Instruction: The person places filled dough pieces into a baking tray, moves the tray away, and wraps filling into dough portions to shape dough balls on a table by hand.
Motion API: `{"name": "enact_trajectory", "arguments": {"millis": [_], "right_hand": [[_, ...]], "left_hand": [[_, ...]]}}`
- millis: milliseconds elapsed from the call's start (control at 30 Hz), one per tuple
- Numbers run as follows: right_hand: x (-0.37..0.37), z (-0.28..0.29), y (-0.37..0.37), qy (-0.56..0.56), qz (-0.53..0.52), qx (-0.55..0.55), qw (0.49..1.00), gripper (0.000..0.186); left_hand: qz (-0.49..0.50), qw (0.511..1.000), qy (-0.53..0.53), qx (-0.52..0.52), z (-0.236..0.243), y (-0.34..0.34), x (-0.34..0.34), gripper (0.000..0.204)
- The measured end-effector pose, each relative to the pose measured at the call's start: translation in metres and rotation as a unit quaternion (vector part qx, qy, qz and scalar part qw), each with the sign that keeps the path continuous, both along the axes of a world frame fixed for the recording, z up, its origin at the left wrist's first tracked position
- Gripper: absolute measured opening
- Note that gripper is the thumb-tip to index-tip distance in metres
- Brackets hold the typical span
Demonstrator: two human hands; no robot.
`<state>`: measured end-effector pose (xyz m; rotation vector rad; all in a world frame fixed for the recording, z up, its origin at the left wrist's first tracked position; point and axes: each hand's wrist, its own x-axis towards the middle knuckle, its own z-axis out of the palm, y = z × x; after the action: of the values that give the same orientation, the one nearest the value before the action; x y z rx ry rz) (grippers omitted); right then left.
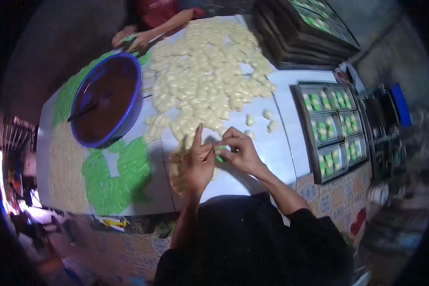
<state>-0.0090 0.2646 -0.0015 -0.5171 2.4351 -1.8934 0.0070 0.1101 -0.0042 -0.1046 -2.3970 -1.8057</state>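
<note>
My right hand pinches a small green-and-cream dough piece between thumb and fingers. Fingers of my left hand meet the same piece from the other side, while one finger points away, stretched out. Exactly how the left fingers grip it is partly hidden. Beyond my hands lies a broad spread of cream dough pieces, and a few loose cream pieces sit just past my right hand. Under and beside my left hand are more dough pieces, in shadow.
At the left stands a blue basin of brown filling with a dark-handled tool. Flat green dough lies nearer me. To the right is a divided tray of green-and-cream pieces; stacked trays stand behind. Across the table, another person's hands hold green dough.
</note>
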Motion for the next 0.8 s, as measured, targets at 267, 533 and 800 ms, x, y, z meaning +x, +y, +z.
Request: {"name": "enact_trajectory", "arguments": {"millis": [267,533,800], "right_hand": [[0.038,-0.013,0.126,0.114,-0.027,0.018,0.993,0.02],[0.061,-0.03,0.24,0.045,-0.098,-0.18,0.978,0.022],[0.103,-0.035,0.351,0.127,-0.202,-0.026,0.971,0.028]], "left_hand": [[-0.183,0.83,-0.289,0.441,-0.012,0.074,0.011,0.048],[-0.246,0.955,-0.051,0.157,-0.001,0.221,0.024,0.011],[-0.25,0.941,-0.202,0.106,-0.012,0.353,0.032,0.01]]}}
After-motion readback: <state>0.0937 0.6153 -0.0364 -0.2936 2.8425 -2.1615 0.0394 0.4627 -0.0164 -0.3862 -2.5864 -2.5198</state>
